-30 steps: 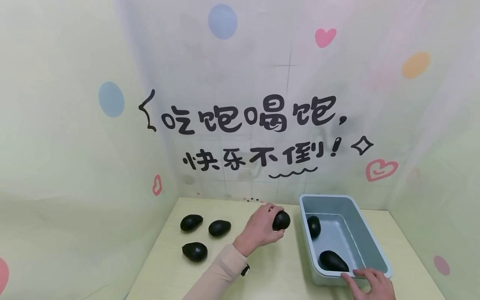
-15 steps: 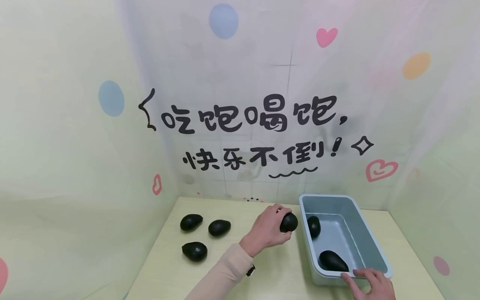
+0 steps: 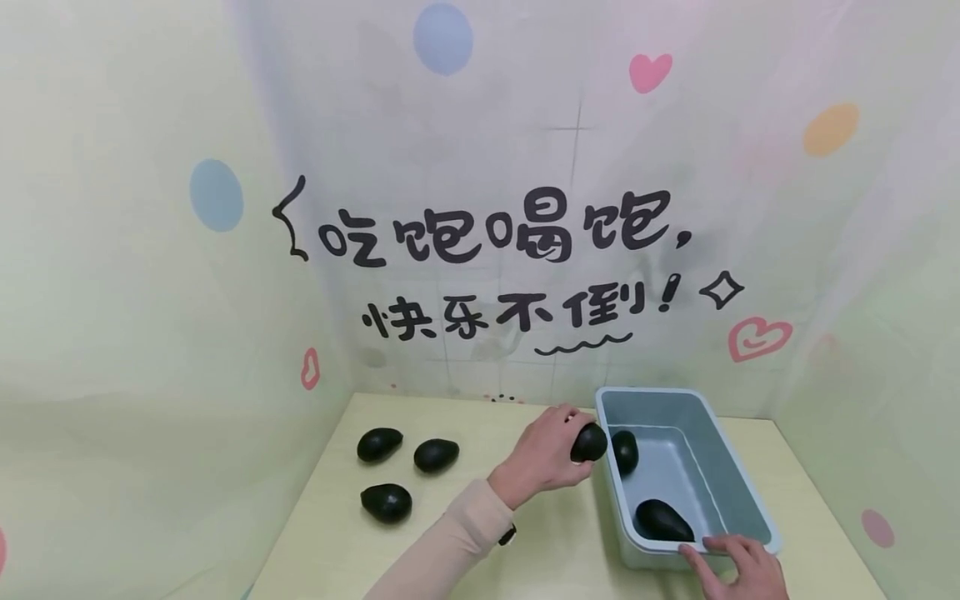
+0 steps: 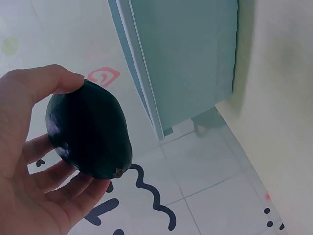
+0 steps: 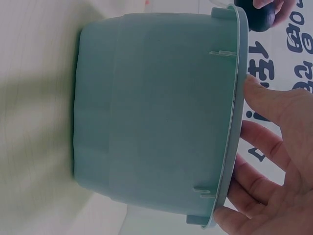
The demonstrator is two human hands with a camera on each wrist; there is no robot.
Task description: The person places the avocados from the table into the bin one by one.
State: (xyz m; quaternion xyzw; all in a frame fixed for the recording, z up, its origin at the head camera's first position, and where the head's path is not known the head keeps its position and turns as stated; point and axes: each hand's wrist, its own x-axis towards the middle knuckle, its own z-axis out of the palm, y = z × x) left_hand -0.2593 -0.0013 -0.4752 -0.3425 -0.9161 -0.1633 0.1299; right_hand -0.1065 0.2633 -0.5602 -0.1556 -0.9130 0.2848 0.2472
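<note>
A pale yellow tabletop sits in a corner walled by a light printed backdrop carrying coloured dots, pink hearts and 2 lines of black lettering.

The left hand grips a dark avocado, its fingers curled beneath the fruit and the thumb over the top. The avocado is held above the tabletop, right at the left rim of the blue-grey plastic bin, not yet inside it.

The right hand rests on the bin's near rim, its fingers nearly straight and slightly spread along the edge; it grips nothing.

Inside the bin lie 2 more avocados: 1 against the left wall and 1 near the front corner, just beside the right hand.

On the left part of the tabletop, well apart from the bin, lie 3 avocados: 2 side by side toward the back and 1 nearer the front.

A beige sleeve covers the left forearm.
</note>
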